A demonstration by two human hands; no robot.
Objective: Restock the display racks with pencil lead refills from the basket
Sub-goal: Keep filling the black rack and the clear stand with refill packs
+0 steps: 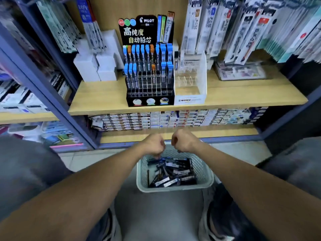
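Both forearms are stretched forward and down from the bottom corners of the view, and the two hands are brought close together above the far rim of the basket (174, 187). The left hand (153, 145) is turned knuckles-up with its fingers curled downward into the basket; its fingertips are seen at the level of the uppermost refill packs (172, 172), but whether one is pinched cannot be told — the fingertips are blurred and hidden under the hand. The right hand (183, 141) is likewise bent at the wrist with fingers curled under; whether anything is gripped in it cannot be told either.

The basket is a pale green plastic one with perforated walls, set on the floor between the person's shoes. It is filled with a loose heap of slim, dark blue and black packs with white labels, lying crosswise over one another.

On the wooden shelf (104, 100) above, a black tiered Pilot rack (149, 70) is stood upright. Its back rows are filled with blue-capped lead tubes and a few orange-capped ones; several clear slots in the front row are left unfilled. Just beside it on the right, touching or nearly so, a clear acrylic Mono rack (191, 79) is placed, with almost nothing seen inside.
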